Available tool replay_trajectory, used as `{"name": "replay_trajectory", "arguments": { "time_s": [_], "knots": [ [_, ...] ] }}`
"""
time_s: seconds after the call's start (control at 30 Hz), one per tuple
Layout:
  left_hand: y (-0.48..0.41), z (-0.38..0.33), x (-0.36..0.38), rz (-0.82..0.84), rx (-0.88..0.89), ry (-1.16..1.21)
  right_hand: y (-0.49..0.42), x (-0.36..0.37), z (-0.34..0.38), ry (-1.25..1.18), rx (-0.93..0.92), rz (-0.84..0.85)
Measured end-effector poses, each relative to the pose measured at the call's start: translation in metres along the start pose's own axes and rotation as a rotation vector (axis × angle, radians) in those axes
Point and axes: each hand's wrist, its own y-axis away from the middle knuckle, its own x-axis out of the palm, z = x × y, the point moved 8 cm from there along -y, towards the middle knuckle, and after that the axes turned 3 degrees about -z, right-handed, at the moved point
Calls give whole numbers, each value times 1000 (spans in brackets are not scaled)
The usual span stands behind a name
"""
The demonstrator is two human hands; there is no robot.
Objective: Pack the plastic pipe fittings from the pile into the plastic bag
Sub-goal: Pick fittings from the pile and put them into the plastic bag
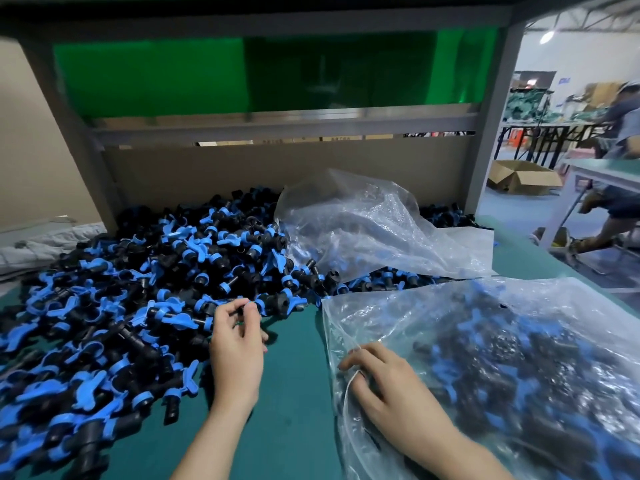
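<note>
A big pile of black and blue plastic pipe fittings [114, 306] covers the left half of the green table [294, 375]. My left hand [237, 348] reaches into the pile's near edge, its curled fingers pinching a fitting [242, 308]. A clear plastic bag [502, 368] partly filled with fittings lies at the right. My right hand [384, 382] rests on the bag's left edge, fingers curled on the plastic at its opening.
A second, crumpled clear bag [374, 223] lies on the pile at the back. A cardboard back wall [277, 168] and grey frame posts [491, 133] bound the bench. A seated person [620, 150] and a cardboard box [523, 176] are off to the right.
</note>
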Motion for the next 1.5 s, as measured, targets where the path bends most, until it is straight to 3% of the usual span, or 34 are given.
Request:
{"name": "replay_trajectory", "arguments": {
  "time_s": [0.2,0.37,1.23,1.5],
  "knots": [
    [13,12,15,118,-179,134,-2,-11,-18,36,74,-65],
    [22,9,28,202,-182,136,1,-6,-16,69,50,-25],
    [17,13,29,224,-244,176,1,-3,-10,203,4,44],
    [16,18,26,188,-273,195,1,-7,-1,217,-25,-19]
  ]
}}
